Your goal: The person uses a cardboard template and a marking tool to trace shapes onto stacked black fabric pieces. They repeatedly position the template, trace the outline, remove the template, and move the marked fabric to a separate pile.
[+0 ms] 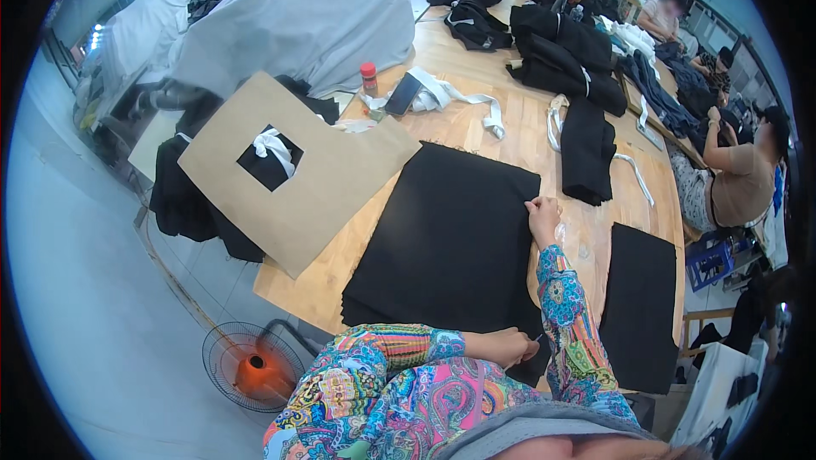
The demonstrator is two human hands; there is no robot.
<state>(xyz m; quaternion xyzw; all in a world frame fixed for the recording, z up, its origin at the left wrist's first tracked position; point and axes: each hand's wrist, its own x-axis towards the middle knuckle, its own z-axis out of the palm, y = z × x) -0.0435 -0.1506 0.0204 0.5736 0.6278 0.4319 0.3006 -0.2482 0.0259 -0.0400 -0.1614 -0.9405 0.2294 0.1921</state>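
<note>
One blk cloth (pixel 450 243), long axis fwd — R grip (pixel 542 218) pinching edge; L grip (pixel 510 347) unclear.

A thin, light object (pixel 538 338) at the bare left hand (pixel 505 347), by the pale wooden table's (pixel 302 294) near edge, is too small to identify. By the far left corner, a draped whitish cloth (pixel 293 27) hides what lies beneath.

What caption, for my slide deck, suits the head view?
Black cloth on a wooden table, the right hand at the cloth's right edge, the left hand over its near side.
</note>
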